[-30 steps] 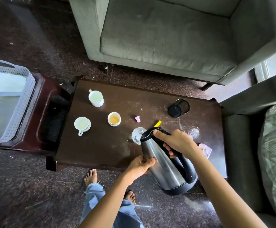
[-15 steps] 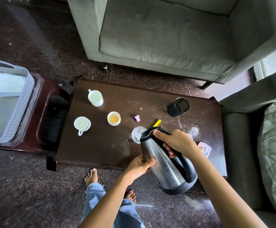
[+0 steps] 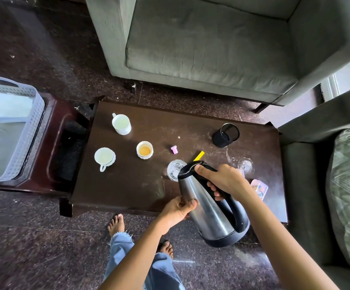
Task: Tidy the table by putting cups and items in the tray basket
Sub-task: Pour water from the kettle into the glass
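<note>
A steel kettle point(image 3: 207, 210) with a black handle and base is held tilted over the near edge of the dark coffee table point(image 3: 140, 185). My right hand point(image 3: 222, 183) grips its handle and my left hand point(image 3: 178, 208) is pressed against its steel side. On the table stand a white mug point(image 3: 121, 124), a white cup on a saucer point(image 3: 104, 156), a small cup of orange liquid point(image 3: 144, 150), a glass point(image 3: 174, 169) by the kettle's spout, a wine glass point(image 3: 245, 165), a black mesh holder point(image 3: 226, 135), a pink cap point(image 3: 174, 149) and a yellow strip point(image 3: 199, 155). The pale tray basket point(image 3: 23, 139) sits far left.
The basket rests on a dark side table point(image 3: 50, 160) left of the coffee table. A grey armchair point(image 3: 207, 47) stands behind, a second grey seat with a patterned cushion point(image 3: 349, 189) at the right. A small pink box point(image 3: 259, 188) lies by my right wrist. My bare feet are on the floor.
The kettle and both hands stay in nearly the same place; only the view has shifted slightly.
</note>
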A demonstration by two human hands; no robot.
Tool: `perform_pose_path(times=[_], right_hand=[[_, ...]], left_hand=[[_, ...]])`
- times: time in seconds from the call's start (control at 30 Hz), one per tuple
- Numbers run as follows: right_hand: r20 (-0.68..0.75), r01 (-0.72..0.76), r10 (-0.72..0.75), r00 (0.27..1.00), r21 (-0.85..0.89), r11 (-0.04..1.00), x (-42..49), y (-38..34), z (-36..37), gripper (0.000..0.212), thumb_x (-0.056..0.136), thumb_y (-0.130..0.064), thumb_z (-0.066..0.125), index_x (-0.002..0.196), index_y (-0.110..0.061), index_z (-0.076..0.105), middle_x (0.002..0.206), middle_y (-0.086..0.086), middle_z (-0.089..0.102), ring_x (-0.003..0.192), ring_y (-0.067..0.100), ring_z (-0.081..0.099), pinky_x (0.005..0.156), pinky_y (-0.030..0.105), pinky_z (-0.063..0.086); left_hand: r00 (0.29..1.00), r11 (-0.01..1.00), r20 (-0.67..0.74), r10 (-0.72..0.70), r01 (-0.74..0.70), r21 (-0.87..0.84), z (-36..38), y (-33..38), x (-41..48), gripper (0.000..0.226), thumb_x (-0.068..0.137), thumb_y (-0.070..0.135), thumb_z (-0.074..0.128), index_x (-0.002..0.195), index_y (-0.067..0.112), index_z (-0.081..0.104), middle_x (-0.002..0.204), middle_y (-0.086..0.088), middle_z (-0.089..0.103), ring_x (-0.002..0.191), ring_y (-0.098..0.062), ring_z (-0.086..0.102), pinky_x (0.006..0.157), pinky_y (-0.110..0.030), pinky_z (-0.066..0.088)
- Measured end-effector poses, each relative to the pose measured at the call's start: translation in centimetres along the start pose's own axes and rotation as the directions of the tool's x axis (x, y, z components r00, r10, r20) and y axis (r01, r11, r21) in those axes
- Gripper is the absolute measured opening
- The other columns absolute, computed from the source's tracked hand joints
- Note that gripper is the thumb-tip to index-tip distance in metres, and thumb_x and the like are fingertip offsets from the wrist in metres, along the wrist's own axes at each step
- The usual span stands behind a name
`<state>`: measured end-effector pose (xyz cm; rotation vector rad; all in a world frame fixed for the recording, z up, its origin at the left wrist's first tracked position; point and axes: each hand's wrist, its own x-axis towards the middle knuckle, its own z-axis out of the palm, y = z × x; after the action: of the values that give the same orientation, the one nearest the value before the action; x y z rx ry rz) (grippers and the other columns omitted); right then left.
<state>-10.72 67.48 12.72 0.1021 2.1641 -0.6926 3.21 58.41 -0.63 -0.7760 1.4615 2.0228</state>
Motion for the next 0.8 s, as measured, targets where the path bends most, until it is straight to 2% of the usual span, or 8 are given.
perform_pose_path(times=[0.1, 0.23, 0.27, 0.4, 0.5, 0.63, 0.8], right_hand=[[0.001, -0.01, 0.01, 1.0, 0.013, 1.0, -0.05, 0.11, -0.02, 0.061, 0.078, -0.062, 0.067, 0.067, -0.003, 0.058, 0.052, 0.005, 0.054, 0.042, 0.021, 0.049, 0.052, 0.038, 0.058], [0.005, -0.021, 0.021, 1.0, 0.03, 0.999, -0.23, 0.13, -0.14, 0.059, 0.078, -0.06, 0.067, 0.067, -0.003, 0.058, 0.051, 0.004, 0.053, 0.041, 0.02, 0.048, 0.052, 0.035, 0.057], [0.006, -0.022, 0.021, 1.0, 0.034, 0.999, -0.26, 0.15, -0.15, 0.059, 0.079, -0.06, 0.067, 0.068, -0.003, 0.058, 0.052, 0.004, 0.053, 0.042, 0.021, 0.048, 0.053, 0.036, 0.057], [0.005, -0.023, 0.022, 1.0, 0.03, 0.999, -0.3, 0.12, -0.11, 0.06, 0.078, -0.061, 0.067, 0.067, -0.002, 0.059, 0.053, 0.005, 0.054, 0.043, 0.022, 0.049, 0.054, 0.038, 0.058], [-0.001, -0.022, 0.022, 1.0, 0.027, 0.999, -0.31, 0.16, -0.06, 0.061, 0.078, -0.061, 0.067, 0.066, -0.002, 0.058, 0.052, 0.004, 0.053, 0.043, 0.022, 0.049, 0.054, 0.038, 0.058], [0.002, -0.018, 0.018, 1.0, 0.046, 0.999, -0.23, 0.26, -0.02, 0.06, 0.078, -0.061, 0.067, 0.066, -0.002, 0.058, 0.051, 0.003, 0.053, 0.042, 0.021, 0.049, 0.054, 0.036, 0.057], [-0.004, -0.024, 0.024, 1.0, 0.031, 0.999, -0.36, 0.19, -0.25, 0.061, 0.078, -0.062, 0.066, 0.066, -0.002, 0.059, 0.051, 0.003, 0.054, 0.042, 0.02, 0.05, 0.055, 0.04, 0.059]], left_hand=[[1.0, 1.0, 0.004, 0.003, -0.003, -0.008, 0.12, 0.05, -0.02, 0.068, 0.051, 0.066, 0.067, 0.101, 0.021, 0.058, 0.095, 0.004, 0.069, 0.079, -0.004, 0.066, 0.071, -0.016, 0.055], [1.0, 1.0, 0.021, -0.013, 0.013, -0.015, 0.28, 0.14, -0.1, 0.041, 0.071, 0.052, 0.069, 0.098, 0.024, 0.057, 0.097, 0.003, 0.067, 0.082, -0.004, 0.065, 0.065, -0.012, 0.051], [1.0, 1.0, 0.02, -0.015, 0.015, -0.018, 0.3, 0.1, -0.09, 0.04, 0.073, 0.051, 0.07, 0.099, 0.025, 0.057, 0.098, 0.003, 0.067, 0.082, -0.004, 0.065, 0.064, -0.012, 0.051], [1.0, 1.0, -0.006, -0.003, 0.003, 0.015, 0.24, -0.15, 0.02, 0.067, 0.052, 0.068, 0.066, 0.103, 0.024, 0.058, 0.1, 0.002, 0.069, 0.085, -0.008, 0.066, 0.069, -0.016, 0.053], [1.0, 1.0, 0.002, -0.004, 0.004, 0.019, 0.07, -0.41, 0.35, 0.079, 0.049, 0.07, 0.066, 0.109, 0.019, 0.058, 0.107, -0.004, 0.068, 0.088, -0.01, 0.067, 0.07, -0.016, 0.053], [1.0, 1.0, 0.004, -0.01, 0.01, 0.019, -0.03, -0.39, 0.44, 0.081, 0.049, 0.068, 0.066, 0.11, 0.017, 0.058, 0.107, -0.003, 0.068, 0.088, -0.008, 0.066, 0.066, -0.013, 0.052], [1.0, 1.0, 0.016, -0.016, 0.016, 0.021, 0.01, -0.16, 0.37, 0.08, 0.05, 0.068, 0.066, 0.111, 0.017, 0.058, 0.103, 0.001, 0.068, 0.087, -0.006, 0.066, 0.066, -0.013, 0.051]])
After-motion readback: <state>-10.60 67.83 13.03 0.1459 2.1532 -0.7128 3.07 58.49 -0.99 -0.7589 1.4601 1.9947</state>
